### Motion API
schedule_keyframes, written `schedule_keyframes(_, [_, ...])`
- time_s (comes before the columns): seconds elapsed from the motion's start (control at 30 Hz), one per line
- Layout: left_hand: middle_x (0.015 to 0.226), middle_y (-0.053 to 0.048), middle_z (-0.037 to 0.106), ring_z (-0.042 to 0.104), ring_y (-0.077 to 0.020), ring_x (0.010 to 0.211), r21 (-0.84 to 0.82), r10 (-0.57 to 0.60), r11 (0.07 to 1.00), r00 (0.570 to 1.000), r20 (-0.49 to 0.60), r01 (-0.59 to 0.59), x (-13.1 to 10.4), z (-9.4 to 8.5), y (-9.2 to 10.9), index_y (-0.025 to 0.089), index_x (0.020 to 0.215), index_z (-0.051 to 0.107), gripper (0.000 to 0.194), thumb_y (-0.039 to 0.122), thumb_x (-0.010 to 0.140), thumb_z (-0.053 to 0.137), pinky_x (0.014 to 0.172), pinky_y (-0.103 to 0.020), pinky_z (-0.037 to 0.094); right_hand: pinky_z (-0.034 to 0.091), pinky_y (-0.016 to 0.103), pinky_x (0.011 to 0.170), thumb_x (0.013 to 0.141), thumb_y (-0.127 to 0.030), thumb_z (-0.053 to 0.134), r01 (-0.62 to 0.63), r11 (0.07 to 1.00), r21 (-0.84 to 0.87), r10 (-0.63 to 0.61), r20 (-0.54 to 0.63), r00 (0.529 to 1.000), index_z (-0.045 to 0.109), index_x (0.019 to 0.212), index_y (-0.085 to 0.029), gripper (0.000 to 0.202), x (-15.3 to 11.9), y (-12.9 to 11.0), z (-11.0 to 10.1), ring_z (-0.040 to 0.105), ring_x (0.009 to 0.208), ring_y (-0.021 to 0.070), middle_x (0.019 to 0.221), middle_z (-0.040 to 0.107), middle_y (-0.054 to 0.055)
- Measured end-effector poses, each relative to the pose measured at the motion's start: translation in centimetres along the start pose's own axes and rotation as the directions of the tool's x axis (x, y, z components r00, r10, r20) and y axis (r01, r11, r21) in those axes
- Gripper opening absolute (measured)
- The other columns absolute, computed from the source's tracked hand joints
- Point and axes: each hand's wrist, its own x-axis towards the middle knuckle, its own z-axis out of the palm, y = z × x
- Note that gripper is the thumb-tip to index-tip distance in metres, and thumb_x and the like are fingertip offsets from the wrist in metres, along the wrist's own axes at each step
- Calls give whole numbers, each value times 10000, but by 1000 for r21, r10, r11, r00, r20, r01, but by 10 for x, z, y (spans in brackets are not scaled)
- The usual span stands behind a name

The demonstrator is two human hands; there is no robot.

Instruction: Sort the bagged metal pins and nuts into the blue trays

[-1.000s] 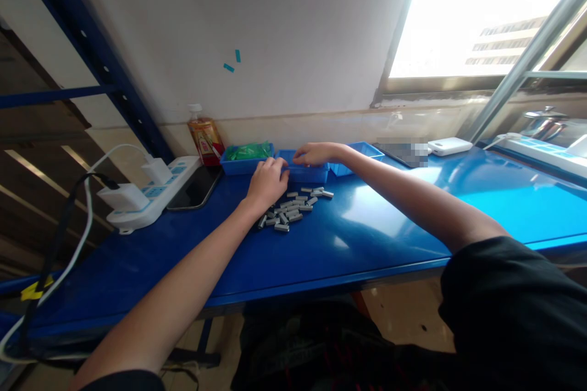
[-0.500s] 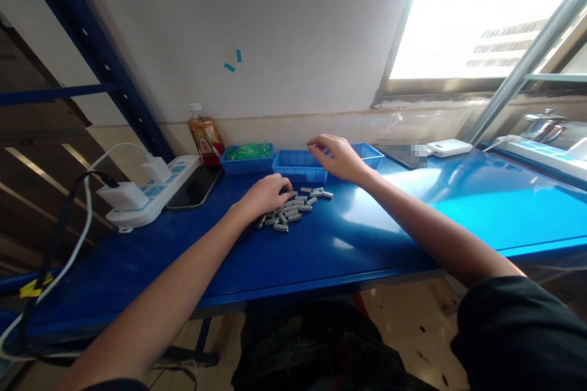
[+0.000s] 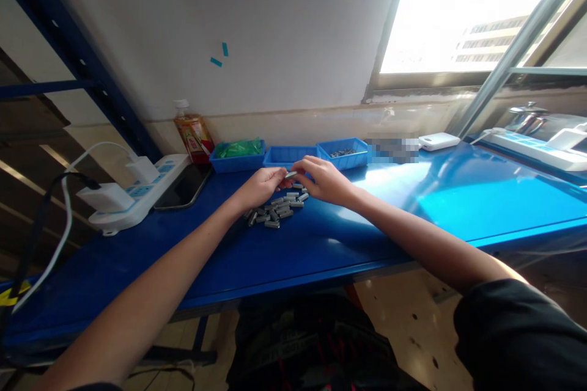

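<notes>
Above a loose pile of short grey metal pieces [image 3: 274,214], my two hands meet at the fingertips. My left hand [image 3: 262,188] is closed, pinching one small metal bar [image 3: 290,175] that sticks out toward the right. My right hand [image 3: 326,182] curls over the bar's far end, thumb and fingers close together. Whatever its fingertips grip is too small or hidden to make out. Behind the hands is a middle blue bin [image 3: 293,151], partly covered by them. A right blue bin [image 3: 353,162] holds many tiny dark metal parts.
A left blue bin [image 3: 238,163] holds green plastic packets. Beside it are a drink bottle [image 3: 193,134], a dark phone [image 3: 183,186] and a white power strip [image 3: 137,195] with plugs and cables. A white box-shaped device [image 3: 439,142] lies near the window; another power strip [image 3: 543,149] is at right.
My left hand has lifted a metal bar off the pile. My right hand has come down and left from above the bins to meet it. The camera view has shifted slightly.
</notes>
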Motion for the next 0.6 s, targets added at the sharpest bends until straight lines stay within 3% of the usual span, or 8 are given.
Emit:
schedule_keyframes(0.13, [977,-101,712,649,-231,893,60,8,998,998,-56,-4,3,6,0,154,1063,655,412,421,934,369,831,-348,498,450,256,696,854,-232,558,-196,981,-9,195,-57,979,688,901,-138,167,20,19,-17,610,733,163,844,694,68])
schedule_keyframes(0.23, [1077,-78,704,629,-248,1005,122,38,992,999,-1,-37,12,13,-2,200,1034,693,280,325,824,557,938,-354,453,464,255,716,790,-175,575,-389,921,-7,385,-124,915,722,936,-122,214,39,39,-24,629,736,164,830,721,60])
schedule_keyframes(0.3, [1033,-63,722,640,-250,986,145,40,988,998,48,-46,19,16,-5,212,988,714,253,297,772,613,925,-339,462,471,258,741,765,-158,564,-438,898,-48,432,-106,896,741,953,-122,261,47,49,-24,643,764,176,829,729,60])
schedule_keyframes(0.43, [838,-60,738,678,-227,776,173,-20,985,998,67,8,26,19,-9,184,943,723,231,294,781,601,732,-298,519,476,259,721,693,-143,585,-391,896,-213,428,174,887,773,904,-146,282,57,58,-14,661,781,209,803,738,65])
schedule_keyframes(0.6, [813,-65,738,680,-214,734,190,-67,980,997,38,59,23,19,-13,169,904,724,199,271,794,593,653,-270,514,448,239,616,698,-157,584,-255,933,-253,351,493,796,774,872,-143,258,69,57,-8,647,724,192,779,727,53])
